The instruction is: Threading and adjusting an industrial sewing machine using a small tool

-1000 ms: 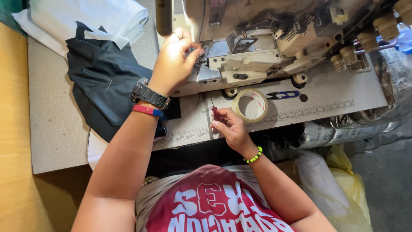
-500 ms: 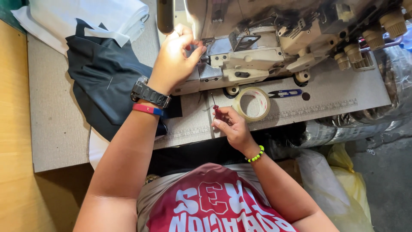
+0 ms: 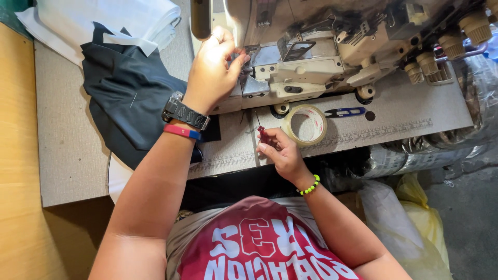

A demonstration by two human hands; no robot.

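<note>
My left hand [image 3: 212,70], with a black watch and a red band on the wrist, presses its fingertips against the needle area of the cream industrial sewing machine [image 3: 311,57]. My right hand [image 3: 279,151], wearing a green bead bracelet, rests on the grey table and pinches a small red-handled screwdriver [image 3: 261,128] whose thin shaft points toward the machine. A roll of clear tape [image 3: 306,124] lies just right of that hand.
Blue thread snips [image 3: 345,111] lie beyond the tape. Dark fabric [image 3: 129,101] and white cloth [image 3: 111,21] are piled at the table's left. A wooden panel [image 3: 21,155] runs along the left. Plastic-wrapped rolls [image 3: 415,161] and yellow bags [image 3: 420,228] sit at the right.
My right hand has shifted slightly and now holds the small screwdriver upright toward the machine. My left hand stays at the needle area.
</note>
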